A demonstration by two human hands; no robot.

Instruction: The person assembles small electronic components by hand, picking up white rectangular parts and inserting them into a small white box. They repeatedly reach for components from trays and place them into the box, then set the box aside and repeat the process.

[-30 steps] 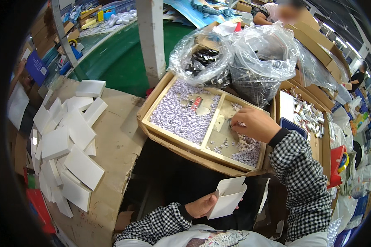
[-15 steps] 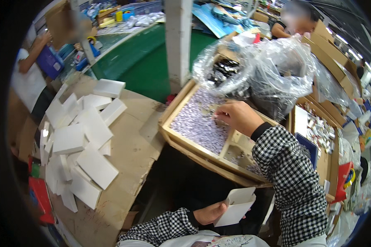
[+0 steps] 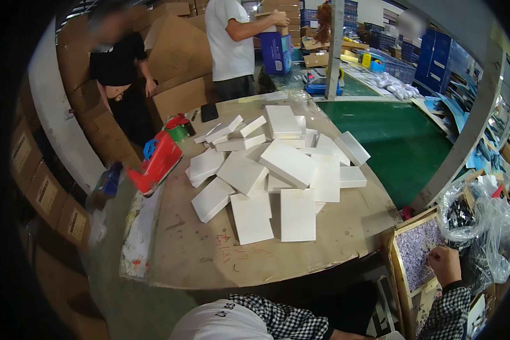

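At the lower edge, my left hand is mostly cut off by the frame. Next to it shows a bit of the open white box that it holds. On the right, my right hand is over a wooden tray filled with small pale purple pieces. Its fingers are pinched together at the pieces; whatever is between them is too small to make out. A loose pile of white boxes lies on the cardboard-covered table ahead of me.
A red tape dispenser and a black phone lie at the table's left side. Clear plastic bags stand behind the tray. A grey post rises at the right. Two people stand beyond the table, one holding a purple box.
The view has swung left, so the box pile is now central and the tray is at the right. My left hand and its box have slipped mostly out of view. My right hand remains at the pieces.
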